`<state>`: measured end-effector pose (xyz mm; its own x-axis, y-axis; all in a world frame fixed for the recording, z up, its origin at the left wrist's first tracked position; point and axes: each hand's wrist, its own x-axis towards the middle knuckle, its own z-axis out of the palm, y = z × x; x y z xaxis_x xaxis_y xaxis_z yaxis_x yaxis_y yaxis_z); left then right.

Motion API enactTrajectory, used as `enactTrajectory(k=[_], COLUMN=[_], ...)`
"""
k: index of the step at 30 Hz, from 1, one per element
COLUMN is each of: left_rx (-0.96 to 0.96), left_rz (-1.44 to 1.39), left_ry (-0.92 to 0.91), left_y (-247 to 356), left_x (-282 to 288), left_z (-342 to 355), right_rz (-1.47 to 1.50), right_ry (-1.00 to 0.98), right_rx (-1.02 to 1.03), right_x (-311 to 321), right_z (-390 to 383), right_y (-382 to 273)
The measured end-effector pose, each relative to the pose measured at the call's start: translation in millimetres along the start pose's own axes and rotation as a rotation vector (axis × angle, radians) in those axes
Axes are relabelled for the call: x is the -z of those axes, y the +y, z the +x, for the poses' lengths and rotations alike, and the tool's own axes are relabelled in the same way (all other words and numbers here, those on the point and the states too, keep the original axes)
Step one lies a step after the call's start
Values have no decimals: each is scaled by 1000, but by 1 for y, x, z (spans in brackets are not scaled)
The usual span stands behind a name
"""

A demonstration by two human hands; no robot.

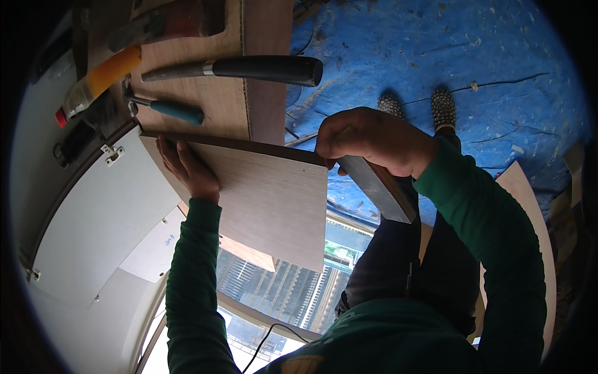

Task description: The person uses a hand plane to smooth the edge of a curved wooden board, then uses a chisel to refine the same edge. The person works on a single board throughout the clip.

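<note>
A pale wood-grain board with a dark brown edge strip lies in front of me, its far side by the workbench. My left hand rests on its left part, fingers stretched out toward the dark edge. At the board's far right corner my right hand is closed around the end of a long rectangular block with a smooth grey face and brown side. The block slants down toward my legs. My palm hides its upper end, and I cannot tell whether it touches the board.
On the wooden bench lie a black-handled tool, a hammer with a teal handle and a red-capped bottle. White cabinet doors with hinges stand at left. Blue sheeting covers the floor; another panel leans at right.
</note>
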<state>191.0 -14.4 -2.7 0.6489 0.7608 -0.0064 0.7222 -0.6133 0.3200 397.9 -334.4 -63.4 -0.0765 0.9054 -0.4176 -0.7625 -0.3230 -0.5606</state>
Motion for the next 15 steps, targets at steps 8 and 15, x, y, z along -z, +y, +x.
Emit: enactTrajectory(k=[8, 15], left_rx=[0, 4], left_rz=[-12, -16], left_ry=[-8, -9], left_y=[0, -6], left_x=[0, 0], left_z=[0, 1], right_rz=[83, -248], right_ry=[31, 48], right_rx=[-34, 35], right_x=[-7, -7], right_z=[-3, -17], right_y=[7, 0])
